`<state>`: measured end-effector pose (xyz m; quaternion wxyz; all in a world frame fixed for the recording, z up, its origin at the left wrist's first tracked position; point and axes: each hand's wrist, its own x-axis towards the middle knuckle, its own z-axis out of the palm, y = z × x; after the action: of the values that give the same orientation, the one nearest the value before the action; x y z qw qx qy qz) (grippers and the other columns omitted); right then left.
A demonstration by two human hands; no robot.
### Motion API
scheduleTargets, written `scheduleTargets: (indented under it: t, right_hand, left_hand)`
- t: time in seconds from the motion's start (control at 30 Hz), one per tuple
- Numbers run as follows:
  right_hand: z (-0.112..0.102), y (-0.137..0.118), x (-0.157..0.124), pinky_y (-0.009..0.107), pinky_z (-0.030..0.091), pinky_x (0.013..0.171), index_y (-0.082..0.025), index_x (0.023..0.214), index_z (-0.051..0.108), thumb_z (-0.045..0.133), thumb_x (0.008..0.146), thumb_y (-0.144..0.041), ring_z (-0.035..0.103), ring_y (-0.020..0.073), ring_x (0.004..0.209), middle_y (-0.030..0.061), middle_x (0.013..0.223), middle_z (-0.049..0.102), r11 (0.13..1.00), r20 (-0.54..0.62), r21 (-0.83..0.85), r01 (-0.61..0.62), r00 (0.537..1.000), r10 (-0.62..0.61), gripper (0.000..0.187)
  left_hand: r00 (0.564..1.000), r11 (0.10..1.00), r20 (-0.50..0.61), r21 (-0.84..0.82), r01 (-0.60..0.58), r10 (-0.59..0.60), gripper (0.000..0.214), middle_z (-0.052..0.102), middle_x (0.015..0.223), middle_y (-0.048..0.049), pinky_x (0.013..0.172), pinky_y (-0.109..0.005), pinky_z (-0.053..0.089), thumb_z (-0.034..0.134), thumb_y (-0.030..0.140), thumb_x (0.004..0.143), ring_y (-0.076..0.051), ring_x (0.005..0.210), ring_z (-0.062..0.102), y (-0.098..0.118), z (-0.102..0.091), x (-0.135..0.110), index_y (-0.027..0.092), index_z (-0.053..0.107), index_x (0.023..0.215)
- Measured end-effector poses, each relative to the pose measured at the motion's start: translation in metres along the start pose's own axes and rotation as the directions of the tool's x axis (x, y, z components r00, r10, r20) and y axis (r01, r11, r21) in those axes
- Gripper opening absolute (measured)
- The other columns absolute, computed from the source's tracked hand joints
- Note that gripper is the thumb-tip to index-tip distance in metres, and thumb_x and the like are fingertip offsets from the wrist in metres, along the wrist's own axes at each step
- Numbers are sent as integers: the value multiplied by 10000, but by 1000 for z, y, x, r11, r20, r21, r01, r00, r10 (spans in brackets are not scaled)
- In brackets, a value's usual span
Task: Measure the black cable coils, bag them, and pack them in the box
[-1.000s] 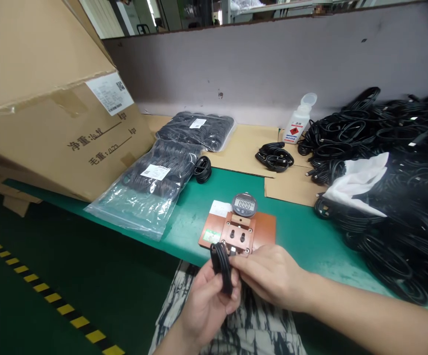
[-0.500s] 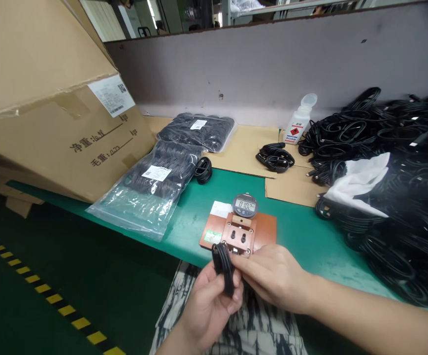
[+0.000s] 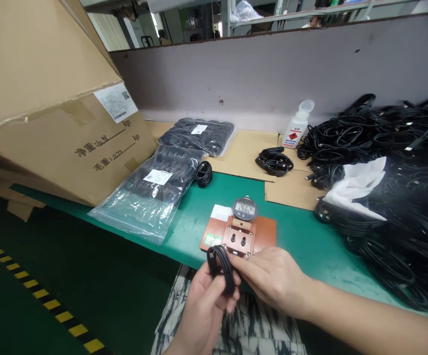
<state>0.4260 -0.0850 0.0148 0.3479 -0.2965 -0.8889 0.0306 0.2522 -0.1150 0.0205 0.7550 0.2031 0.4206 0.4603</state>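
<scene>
My left hand is closed round a coiled black cable, thumb on the near side of the loops, just off the table's front edge. Directly in front of the coil sits a reddish-brown test fixture, with a round digital gauge at its back whose display looks like 2.662. My right hand is pinched at the fixture's front edge, beside the coil, fingers pointing left. Its fingertips appear to grip the cable's end, mostly hidden; a small bright metal piece shows at the fixture's front.
Left stands a large carton. Bagged cable coils lie beside it, another bag behind. A loose coil, cables on cardboard and an open-capped bottle stand farther back. A cable heap with white cloth fills the right.
The gauge reading has risen from about 0.102 to about 2.662. The coil in my left hand has tipped slightly left; my right hand stays at the fixture's front. The view has shifted slightly.
</scene>
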Motion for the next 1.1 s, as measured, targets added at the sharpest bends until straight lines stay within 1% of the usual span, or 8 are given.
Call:
scheduleTargets:
  t: [0.13, 0.3, 0.43, 0.57, 0.67, 0.83, 0.97, 1.1]
  right_hand:
    - [0, -1, -1, 273, 397, 448, -46, 1225, 500, 439, 967, -126, 602, 139, 512, 17, 678, 687, 1000, -9, 2, -22, 1000, 22, 277]
    - [1, 0, -2, 256, 420, 464, -61, 1237, 495, 453, 969, -135, 618, 131, 529, 19, 691, 700, 998, 4, 19, -61, 998, 61, 282]
    - [2, -1, 0, 260, 428, 456, -59, 1247, 480, 466, 959, -144, 613, 137, 512, 20, 674, 699, 998, -19, 27, -56, 998, 56, 300]
    - [1, -2, 0, 265, 437, 448, -52, 1261, 464, 435, 950, -142, 606, 140, 486, 15, 642, 685, 998, -50, 31, -48, 998, 49, 326]
    - [1, -1, -1, 265, 432, 439, -50, 1286, 449, 425, 945, -140, 600, 138, 476, 7, 632, 677, 998, -62, 34, -44, 997, 46, 354]
    - [1, 0, -1, 262, 383, 406, -56, 1242, 484, 480, 918, -95, 577, 131, 456, 2, 620, 673, 1000, -163, 3, 11, 987, -10, 327]
    - [0, -1, -1, 266, 376, 401, -51, 1186, 514, 481, 925, -96, 593, 137, 470, 15, 628, 679, 1000, -166, -14, 18, 986, -20, 267]
    - [0, -2, 0, 272, 388, 400, -51, 1155, 522, 473, 933, -87, 600, 143, 469, 20, 626, 682, 1000, -154, 0, 6, 988, -6, 230]
  left_hand:
    - [1000, 1000, 28, 7, -13, 13, 257, 649, 763, -69, 497, -223, 394, 717, 276, 797, -134, 607, 569, 0, -3, 0, 122, 655, 994]
    - [995, 998, 90, 25, -53, 51, 303, 642, 810, -81, 493, -221, 434, 740, 310, 779, -158, 664, 594, 0, -2, 0, 126, 656, 1005]
    - [997, 995, 63, 87, -55, 50, 231, 630, 760, -49, 448, -181, 411, 747, 295, 785, -97, 555, 552, 0, 1, 2, 126, 653, 910]
    - [998, 998, 68, 67, -18, 13, 230, 648, 732, -47, 456, -168, 415, 741, 316, 795, -64, 484, 528, -1, 1, 2, 117, 650, 867]
    - [999, 999, 42, 36, 7, -8, 216, 656, 720, -52, 479, -167, 436, 753, 292, 785, -70, 505, 540, 0, 4, 1, 106, 663, 848]
    - [999, 1000, -36, -19, -2, 1, 218, 656, 720, -57, 470, -167, 468, 809, 240, 719, -96, 568, 562, 3, 12, -2, 92, 686, 820]
    - [998, 999, -56, -41, -3, 1, 239, 658, 711, -55, 463, -168, 483, 834, 235, 685, -104, 578, 572, 4, 15, -2, 89, 692, 809]
    - [999, 999, -51, -45, -5, 3, 218, 656, 716, -57, 461, -166, 488, 822, 218, 698, -98, 574, 566, 4, 15, -2, 84, 689, 807]
